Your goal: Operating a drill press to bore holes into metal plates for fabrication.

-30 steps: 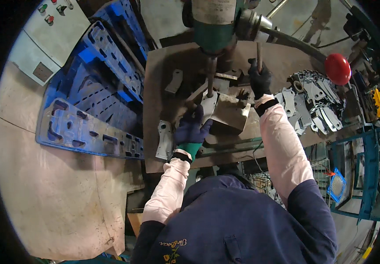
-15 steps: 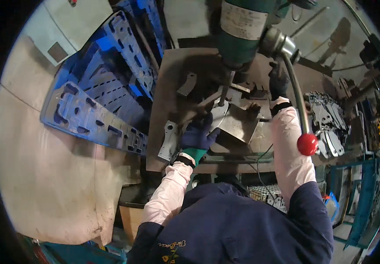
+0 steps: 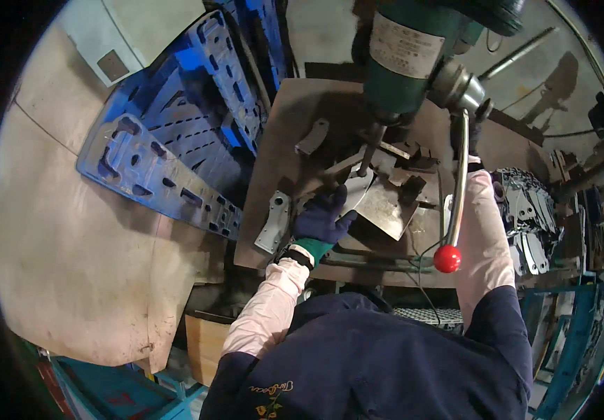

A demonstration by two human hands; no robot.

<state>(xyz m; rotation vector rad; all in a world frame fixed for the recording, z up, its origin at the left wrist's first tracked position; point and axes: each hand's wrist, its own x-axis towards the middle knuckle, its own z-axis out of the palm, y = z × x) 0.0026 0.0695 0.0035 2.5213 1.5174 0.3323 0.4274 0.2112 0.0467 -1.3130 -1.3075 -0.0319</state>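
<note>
My left hand [image 3: 323, 218], in a dark glove with a green cuff, holds a curved grey metal plate [image 3: 353, 190] down with its fingers and thumb. The drill bit [image 3: 370, 152] of a green drill press [image 3: 403, 59] meets the plate's far end. My right hand [image 3: 466, 136], in a dark glove, is up by the press's hub, seemingly gripping the feed handle; its fingers are mostly hidden behind a red-knobbed lever [image 3: 461, 189]. Under and beside the plate lies a flat metal fixture [image 3: 388, 210] with dark clamp blocks [image 3: 412, 189].
Two similar curved plates, one near [image 3: 274, 222] and one far [image 3: 312, 136], lie on the brown table [image 3: 284, 105] at left. Many metal plates [image 3: 526, 203] are piled at right. A blue plastic pallet [image 3: 155, 168] stands left. A cable [image 3: 421, 273] hangs over the front edge.
The red-knobbed lever has swung left and toward me, and my right hand has shifted behind it. My left hand stays on the plate. The whole view has shifted slightly.
</note>
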